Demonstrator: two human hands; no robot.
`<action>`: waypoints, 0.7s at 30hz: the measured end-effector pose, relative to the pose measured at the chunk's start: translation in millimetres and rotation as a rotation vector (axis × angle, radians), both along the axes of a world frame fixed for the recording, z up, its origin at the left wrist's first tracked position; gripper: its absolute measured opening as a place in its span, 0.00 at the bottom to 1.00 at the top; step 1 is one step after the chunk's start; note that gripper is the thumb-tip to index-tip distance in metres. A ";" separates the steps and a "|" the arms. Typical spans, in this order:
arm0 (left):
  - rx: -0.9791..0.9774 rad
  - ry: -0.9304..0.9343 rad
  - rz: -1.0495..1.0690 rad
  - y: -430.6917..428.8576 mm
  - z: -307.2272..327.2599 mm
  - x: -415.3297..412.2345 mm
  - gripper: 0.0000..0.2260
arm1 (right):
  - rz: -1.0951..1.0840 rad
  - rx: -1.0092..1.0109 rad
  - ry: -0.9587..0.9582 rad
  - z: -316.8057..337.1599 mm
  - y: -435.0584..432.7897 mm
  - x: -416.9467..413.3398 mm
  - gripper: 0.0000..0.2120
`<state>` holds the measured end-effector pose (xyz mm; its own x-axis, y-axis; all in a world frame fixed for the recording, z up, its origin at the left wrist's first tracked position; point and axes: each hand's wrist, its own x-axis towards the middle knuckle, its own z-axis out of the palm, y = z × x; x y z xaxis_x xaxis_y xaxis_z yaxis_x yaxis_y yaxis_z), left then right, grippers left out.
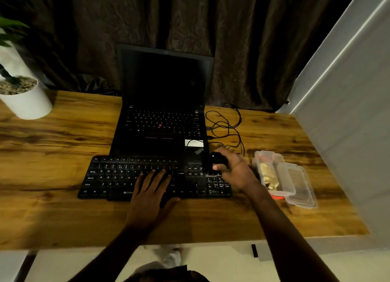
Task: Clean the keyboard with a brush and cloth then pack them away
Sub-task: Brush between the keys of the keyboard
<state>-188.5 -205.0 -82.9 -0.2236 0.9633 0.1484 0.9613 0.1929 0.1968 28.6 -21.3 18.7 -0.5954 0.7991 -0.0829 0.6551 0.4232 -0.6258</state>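
Right hand (232, 169) curls round a small black object (217, 160), probably the brush, at the keyboard's (118, 176) right end; left hand (152, 188) lies flat on the keys. Cleaning looks barely begun: the yellow cloth (267, 176) seemingly sits unused in the clear box (299, 182) on the counter (52, 155).

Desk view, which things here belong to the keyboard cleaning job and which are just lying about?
Part of the job: keyboard, under the left hand; dark tool, probably the brush, gripped by the right hand; clear box holding a yellowish cloth.
Just lying about: laptop; white plant pot; black cables.
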 end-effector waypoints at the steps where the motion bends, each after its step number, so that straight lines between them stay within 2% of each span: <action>1: 0.002 -0.003 0.000 -0.2 -0.1 -0.3 0.33 | -0.003 0.011 0.001 1.3 1.6 5.0 0.21; 8: 0.010 -0.008 0.005 -0.4 -0.1 0.2 0.33 | -0.110 0.059 -0.117 -2.8 28.2 46.7 0.24; 15: -0.012 0.009 0.002 0.5 -1.1 -0.8 0.33 | -0.015 0.015 0.006 -13.2 -5.4 0.7 0.24; 19: 0.001 0.004 -0.001 0.3 -0.2 -1.4 0.33 | -0.056 0.029 0.020 -6.6 10.4 21.9 0.20; 21: -0.005 0.004 -0.002 0.2 -0.2 -1.4 0.34 | -0.090 0.053 -0.022 -5.5 19.7 38.9 0.22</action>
<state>-189.9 -204.9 -83.1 -0.2216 0.9644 0.1443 0.9624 0.1924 0.1920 67.5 -1.6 13.3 -0.5193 0.8531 -0.0510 0.7052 0.3940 -0.5894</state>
